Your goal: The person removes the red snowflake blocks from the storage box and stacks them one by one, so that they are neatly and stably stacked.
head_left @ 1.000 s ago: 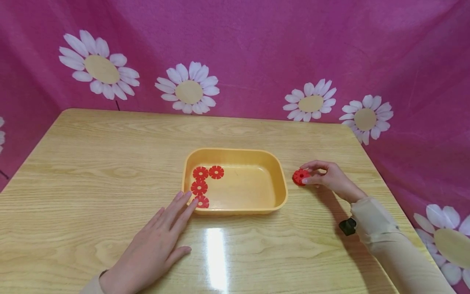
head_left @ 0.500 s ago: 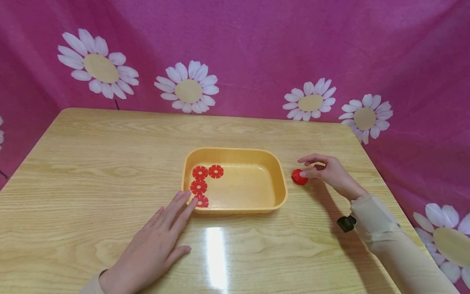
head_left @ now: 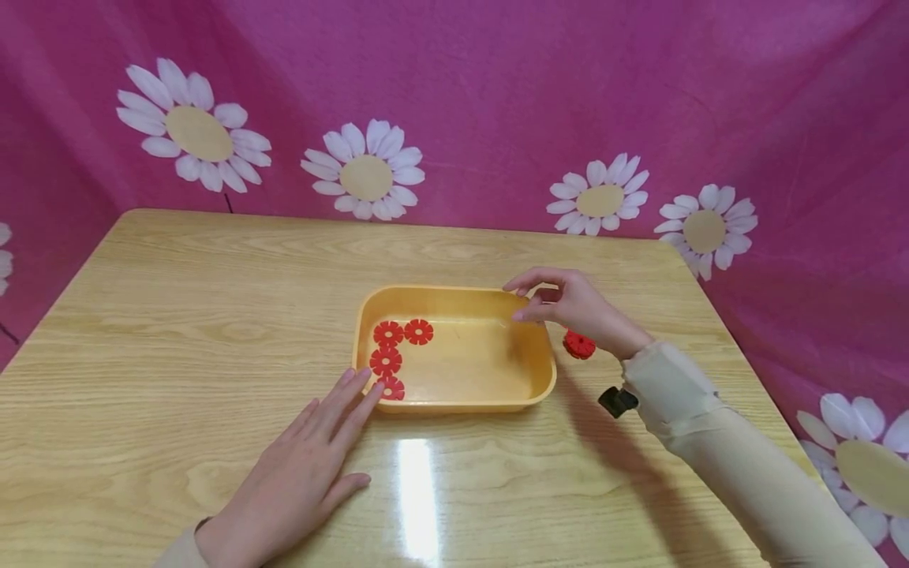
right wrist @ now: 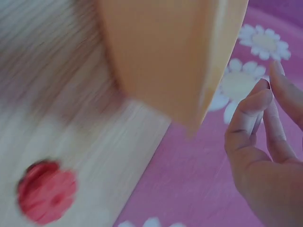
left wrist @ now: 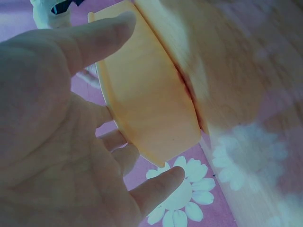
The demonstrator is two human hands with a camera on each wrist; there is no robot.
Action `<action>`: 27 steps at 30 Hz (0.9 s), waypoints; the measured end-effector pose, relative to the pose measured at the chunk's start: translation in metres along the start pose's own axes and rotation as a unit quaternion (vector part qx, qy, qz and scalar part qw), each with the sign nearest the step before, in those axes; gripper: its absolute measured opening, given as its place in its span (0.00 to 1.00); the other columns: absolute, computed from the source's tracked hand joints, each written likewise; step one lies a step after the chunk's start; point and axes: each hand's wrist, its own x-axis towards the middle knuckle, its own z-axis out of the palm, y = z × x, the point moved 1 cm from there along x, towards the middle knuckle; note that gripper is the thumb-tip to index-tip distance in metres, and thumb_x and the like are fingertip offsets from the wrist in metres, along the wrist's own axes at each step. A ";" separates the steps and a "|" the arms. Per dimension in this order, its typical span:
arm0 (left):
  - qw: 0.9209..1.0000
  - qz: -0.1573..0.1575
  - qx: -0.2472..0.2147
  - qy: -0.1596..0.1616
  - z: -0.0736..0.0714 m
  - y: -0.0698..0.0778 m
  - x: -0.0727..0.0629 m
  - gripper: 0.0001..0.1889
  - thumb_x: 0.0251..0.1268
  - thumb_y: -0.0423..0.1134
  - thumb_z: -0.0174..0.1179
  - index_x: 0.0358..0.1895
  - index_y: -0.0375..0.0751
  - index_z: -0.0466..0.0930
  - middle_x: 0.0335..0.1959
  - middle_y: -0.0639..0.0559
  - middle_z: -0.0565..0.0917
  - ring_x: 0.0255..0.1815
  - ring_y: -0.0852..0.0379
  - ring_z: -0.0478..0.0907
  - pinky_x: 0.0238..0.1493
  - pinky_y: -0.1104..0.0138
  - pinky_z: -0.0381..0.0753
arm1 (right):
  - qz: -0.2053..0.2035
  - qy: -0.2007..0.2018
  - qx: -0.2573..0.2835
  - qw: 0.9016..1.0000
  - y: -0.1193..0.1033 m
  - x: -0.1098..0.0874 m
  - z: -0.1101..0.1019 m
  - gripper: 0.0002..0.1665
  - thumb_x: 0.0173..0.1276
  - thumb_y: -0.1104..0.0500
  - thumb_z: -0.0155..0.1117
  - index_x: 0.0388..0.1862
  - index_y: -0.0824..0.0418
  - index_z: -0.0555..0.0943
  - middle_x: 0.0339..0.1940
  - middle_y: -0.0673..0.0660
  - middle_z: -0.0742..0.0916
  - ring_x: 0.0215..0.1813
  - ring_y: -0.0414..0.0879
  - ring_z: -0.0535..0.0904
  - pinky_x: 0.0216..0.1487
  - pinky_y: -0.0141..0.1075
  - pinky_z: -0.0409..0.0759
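Observation:
My left hand (head_left: 294, 465) lies with fingers extended, its fingertips at the near left corner of a yellow plastic tray (head_left: 454, 409). The left wrist view shows that hand's palm in front of the tray's outer wall (left wrist: 151, 90). Over the tray's right end hovers my right hand (head_left: 571, 304), fingers bent loosely and nothing visible between them. Several red notched snowflake discs (head_left: 386, 362) lie inside at the left, one partly behind the left fingertips. A small stack of red discs (head_left: 580, 345) sits on the table right of the tray, also visible as a blurred red stack (right wrist: 46, 191).
A wood-grain table (head_left: 213, 315) bears the tray. Behind and beside it hangs a magenta cloth (head_left: 483, 95) printed with white daisies. A black device (head_left: 616, 401) is strapped at the right wrist. Light glares on the table in front of the tray.
My right hand has let go of the top red disc on the stack, risen, and moved left over the tray. My left hand and the discs in the tray have stayed put.

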 end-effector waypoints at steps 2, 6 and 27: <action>1.000 -0.001 -0.001 -0.002 0.000 0.000 0.000 0.51 0.62 0.54 0.66 0.80 0.47 0.42 0.80 0.50 0.43 0.80 0.52 0.38 0.71 0.47 0.59 | -0.011 -0.012 0.004 1.000 -0.008 0.007 0.009 0.25 0.58 0.65 0.75 0.56 0.66 0.81 0.51 0.68 0.79 0.34 0.44 0.79 0.35 0.34 0.80; 1.000 0.005 -0.003 0.005 0.000 0.000 0.001 0.51 0.61 0.53 0.66 0.80 0.46 0.43 0.80 0.49 0.45 0.80 0.51 0.39 0.70 0.47 0.60 | -0.024 -0.036 0.006 0.999 -0.023 0.019 0.023 0.24 0.57 0.66 0.75 0.54 0.64 0.82 0.49 0.65 0.80 0.35 0.47 0.79 0.36 0.34 0.80; 1.000 0.001 -0.003 0.008 -0.002 -0.001 0.001 0.52 0.60 0.53 0.68 0.80 0.49 0.42 0.80 0.49 0.46 0.79 0.51 0.42 0.69 0.45 0.63 | -0.015 -0.103 0.017 0.994 -0.035 0.059 0.085 0.22 0.60 0.67 0.72 0.54 0.70 0.81 0.42 0.65 0.83 0.35 0.48 0.80 0.46 0.55 0.81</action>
